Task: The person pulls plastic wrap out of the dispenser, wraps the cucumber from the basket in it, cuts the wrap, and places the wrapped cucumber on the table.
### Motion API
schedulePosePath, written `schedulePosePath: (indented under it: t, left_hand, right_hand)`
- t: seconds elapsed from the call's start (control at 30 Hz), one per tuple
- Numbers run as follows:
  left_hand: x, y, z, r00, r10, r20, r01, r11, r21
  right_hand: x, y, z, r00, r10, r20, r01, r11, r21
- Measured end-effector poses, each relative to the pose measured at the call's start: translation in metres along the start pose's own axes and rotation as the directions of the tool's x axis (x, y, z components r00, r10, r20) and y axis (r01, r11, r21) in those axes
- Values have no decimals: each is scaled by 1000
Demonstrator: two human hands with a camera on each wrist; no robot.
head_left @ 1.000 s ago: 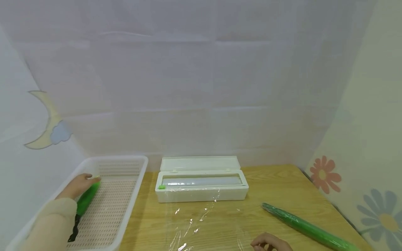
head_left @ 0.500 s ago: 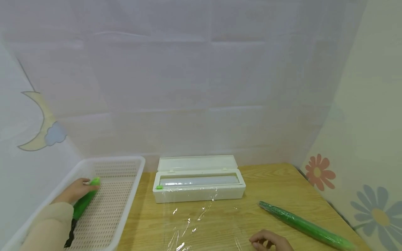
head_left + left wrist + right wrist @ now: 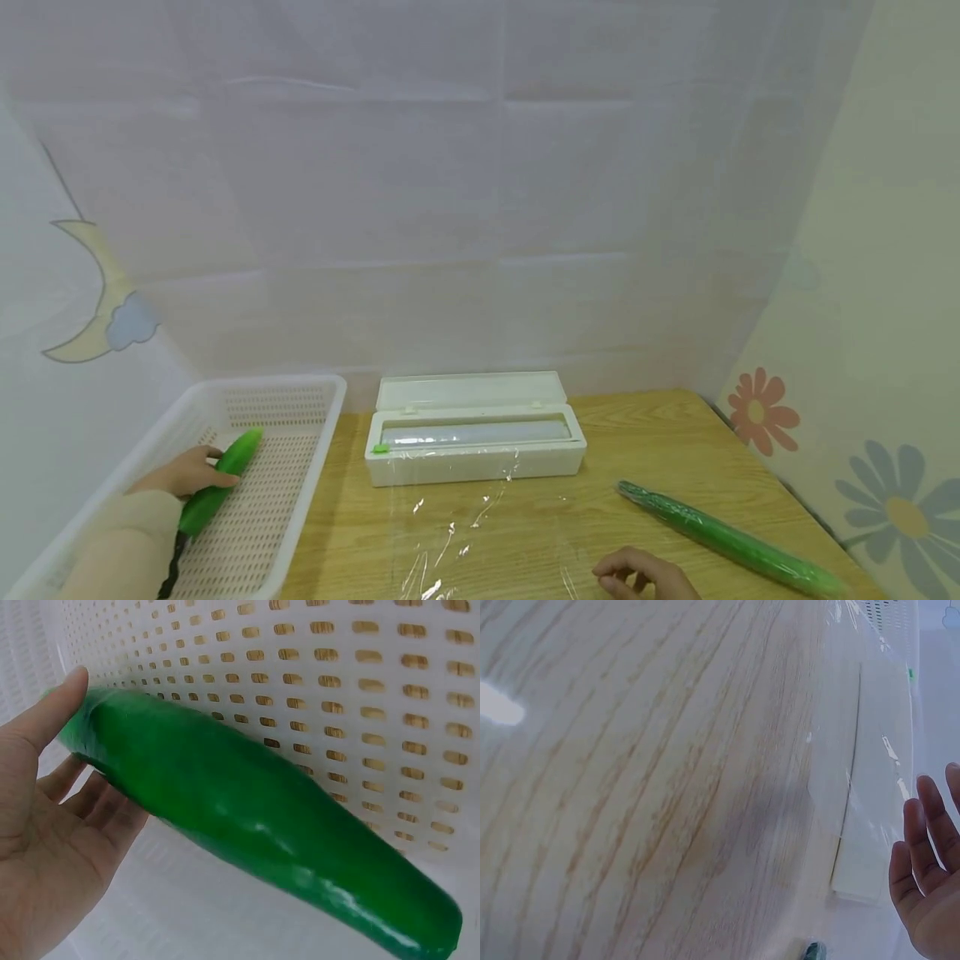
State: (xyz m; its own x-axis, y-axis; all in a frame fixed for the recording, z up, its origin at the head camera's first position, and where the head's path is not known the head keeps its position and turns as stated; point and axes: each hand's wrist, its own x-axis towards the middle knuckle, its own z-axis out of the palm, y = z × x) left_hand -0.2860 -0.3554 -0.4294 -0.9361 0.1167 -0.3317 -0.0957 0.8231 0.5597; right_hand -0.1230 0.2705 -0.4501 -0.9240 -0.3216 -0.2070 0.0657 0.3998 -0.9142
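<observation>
My left hand [image 3: 186,473] holds a smooth green cucumber [image 3: 240,452] inside the white basket. In the left wrist view the thumb lies over one end of the cucumber [image 3: 225,784] and the fingers curl beneath it. My right hand [image 3: 645,573] hovers low over the table with loosely bent fingers and holds nothing. Just ahead of it, a sheet of cling film [image 3: 472,542] runs forward from the white cling film dispenser [image 3: 480,468]. To its right lies a second cucumber [image 3: 720,533], wrapped in shiny film.
The perforated basket [image 3: 311,492] stands at the left of the wooden table [image 3: 637,450]. The dispenser's lid [image 3: 472,390] is raised, and a small green slider [image 3: 381,448] sits at its left end. A dark, wavy strip [image 3: 174,567] trails below the left hand; its kind cannot be told. White sheeting closes the back.
The left hand has shifted its hold nearer the cucumber's middle, and the cucumber's tip now sticks out farther beyond the fingers. The right hand has barely moved.
</observation>
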Motion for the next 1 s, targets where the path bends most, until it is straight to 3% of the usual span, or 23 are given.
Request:
schedulePosePath:
  t: [0.23,0.43,0.7,1.0]
  left_hand:
    - [1,1,1,1000,-11,-19,11,1000,25]
    - [2,1,1,1000,3,-31,-3,1000,-18]
    - [-1,2,-1,992,97,-81,-99,995,-26]
    - [-2,7,-11,985,122,-121,-135,985,-109]
  right_hand:
    - [-1,2,0,1000,3,1,-3,999,50]
    - [-2,1,1,999,-17,-32,17,1000,-18]
    - [-1,1,-2,997,-73,-11,72,995,-63]
    - [-3,4,-2,999,2,-34,-3,1000,-27]
